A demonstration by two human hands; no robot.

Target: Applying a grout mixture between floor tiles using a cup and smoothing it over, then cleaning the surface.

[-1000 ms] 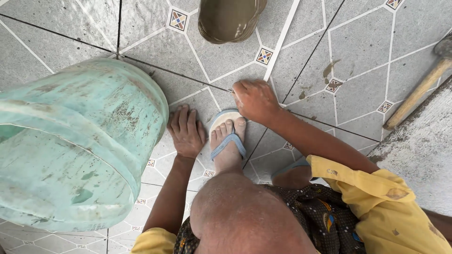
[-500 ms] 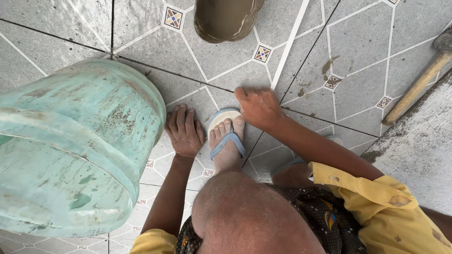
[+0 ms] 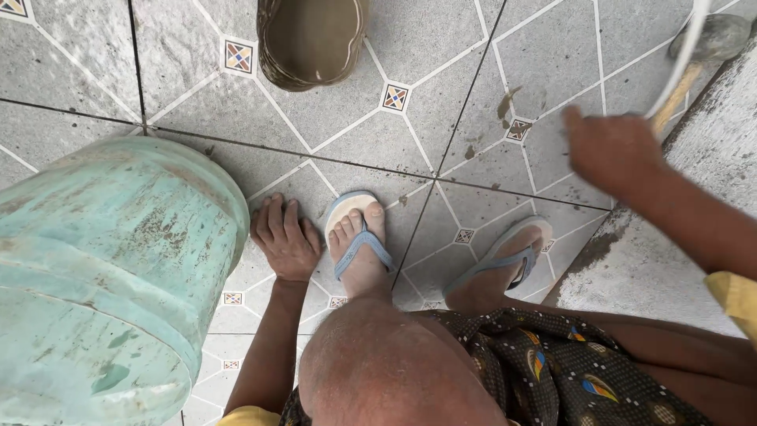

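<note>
my left hand (image 3: pixel 285 241) lies flat on the tiled floor (image 3: pixel 441 71), fingers spread, holding nothing, just beside the green plastic tub (image 3: pixel 102 276). right hand (image 3: pixel 611 150) is up nr a thin white rod (image 3: pixel 684 47); blurred, can't tell if it grips. i'd brace w/ the left & move slow.

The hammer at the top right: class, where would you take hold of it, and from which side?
Take the hammer by its wooden handle, the long slim part that angles down toward the right hand. Come from below and left, where that hand is; the grey head points away at the frame's top corner, next to the raised concrete edge. A white cord crosses it.
</note>
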